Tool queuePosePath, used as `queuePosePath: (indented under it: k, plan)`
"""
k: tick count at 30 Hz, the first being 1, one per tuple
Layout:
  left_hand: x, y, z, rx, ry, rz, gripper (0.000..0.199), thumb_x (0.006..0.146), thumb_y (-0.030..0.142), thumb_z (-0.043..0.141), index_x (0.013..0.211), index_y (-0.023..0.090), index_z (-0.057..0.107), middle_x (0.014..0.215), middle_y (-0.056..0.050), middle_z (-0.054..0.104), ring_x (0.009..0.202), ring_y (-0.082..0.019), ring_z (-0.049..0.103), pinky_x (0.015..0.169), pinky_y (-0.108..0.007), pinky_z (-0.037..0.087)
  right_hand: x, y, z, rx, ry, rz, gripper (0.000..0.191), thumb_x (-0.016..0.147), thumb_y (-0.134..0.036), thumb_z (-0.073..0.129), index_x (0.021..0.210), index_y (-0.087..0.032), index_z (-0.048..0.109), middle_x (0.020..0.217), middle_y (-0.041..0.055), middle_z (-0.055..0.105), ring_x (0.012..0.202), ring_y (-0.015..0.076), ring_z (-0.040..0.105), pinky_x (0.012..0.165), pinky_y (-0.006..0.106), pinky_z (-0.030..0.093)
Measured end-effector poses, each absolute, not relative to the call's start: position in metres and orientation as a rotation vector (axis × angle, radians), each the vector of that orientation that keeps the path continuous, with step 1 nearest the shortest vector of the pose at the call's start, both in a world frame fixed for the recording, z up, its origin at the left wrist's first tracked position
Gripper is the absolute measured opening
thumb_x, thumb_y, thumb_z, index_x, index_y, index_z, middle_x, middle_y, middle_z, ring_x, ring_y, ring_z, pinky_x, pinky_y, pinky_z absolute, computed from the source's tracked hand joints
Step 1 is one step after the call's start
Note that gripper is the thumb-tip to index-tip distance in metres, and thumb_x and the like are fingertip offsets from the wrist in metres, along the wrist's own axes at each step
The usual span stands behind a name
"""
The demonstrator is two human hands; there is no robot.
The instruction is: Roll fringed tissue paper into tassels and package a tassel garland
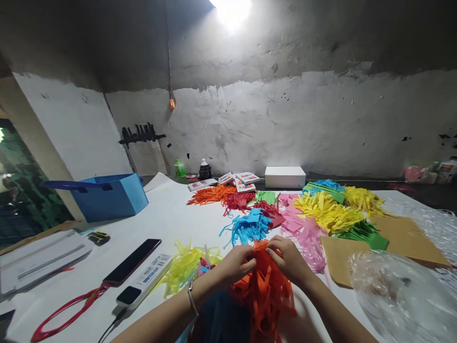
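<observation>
An orange-red tissue paper tassel hangs down in front of me, its cut strips loose at the bottom. My left hand pinches its top edge from the left, and my right hand pinches the same edge from the right. The fingertips are close together, partly hiding the paper between them. Just beyond my hands lies a blue fringed tassel. Pink fringe lies to the right of my right hand. Yellow-green fringe with a few coloured scraps spreads left of my left hand.
A phone with a red strap and a white corded device lie left. Farther left are a blue bin and a cutter. Yellow fringe, brown cardboard and clear plastic are right. A white box stands behind.
</observation>
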State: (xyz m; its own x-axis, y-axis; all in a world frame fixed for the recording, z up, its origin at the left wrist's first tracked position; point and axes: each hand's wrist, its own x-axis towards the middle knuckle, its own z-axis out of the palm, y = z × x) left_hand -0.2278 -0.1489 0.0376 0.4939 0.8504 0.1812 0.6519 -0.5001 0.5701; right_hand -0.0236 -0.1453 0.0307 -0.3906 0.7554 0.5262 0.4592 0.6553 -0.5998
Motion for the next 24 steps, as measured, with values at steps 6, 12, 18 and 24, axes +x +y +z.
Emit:
queuePosePath:
  k: [6, 12, 18, 24]
  plan:
    - [-0.229, -0.145, 0.034, 2.321, 1.303, 0.642, 0.012, 0.073, 0.017, 0.047, 0.061, 0.019, 0.045, 0.061, 0.005, 0.042, 0.059, -0.012, 0.037, 0.055, -0.025, 0.026, -0.02, -0.147, 0.029, -0.916, -2.026, 0.582, 0.021, 0.089, -0.019, 0.056, 0.075, -0.02, 0.071, 0.084, 0.0041, 0.069, 0.079, 0.0182, 0.064, 0.078, 0.03, 0.048]
    - [-0.229, -0.146, 0.032, 2.319, 1.29, 0.649, 0.011, 0.074, 0.018, 0.047, 0.063, 0.019, 0.048, 0.063, 0.004, 0.046, 0.06, -0.013, 0.04, 0.056, -0.025, 0.026, -0.022, -0.145, 0.026, -0.95, -1.912, 0.731, 0.025, 0.086, -0.032, 0.062, 0.064, -0.02, 0.065, 0.071, 0.001, 0.068, 0.07, 0.0175, 0.063, 0.07, 0.028, 0.048]
    - [-0.229, -0.149, 0.033, 2.318, 1.267, 0.641, 0.013, 0.074, 0.017, 0.048, 0.061, 0.019, 0.048, 0.062, 0.004, 0.045, 0.06, -0.013, 0.039, 0.056, -0.024, 0.028, -0.023, -0.142, 0.019, -0.893, -1.897, 0.858, 0.035, 0.092, -0.042, 0.054, 0.068, -0.019, 0.063, 0.067, -0.0003, 0.065, 0.066, 0.0154, 0.061, 0.063, 0.025, 0.048]
    - [-0.229, -0.152, 0.035, 2.311, 1.253, 0.641, 0.011, 0.073, 0.016, 0.048, 0.063, 0.018, 0.049, 0.063, 0.004, 0.047, 0.062, -0.013, 0.041, 0.058, -0.024, 0.03, -0.024, -0.147, 0.02, -0.838, -1.959, 0.76, 0.019, 0.088, -0.03, 0.062, 0.072, -0.02, 0.064, 0.083, 0.0021, 0.067, 0.08, 0.0175, 0.063, 0.077, 0.029, 0.049]
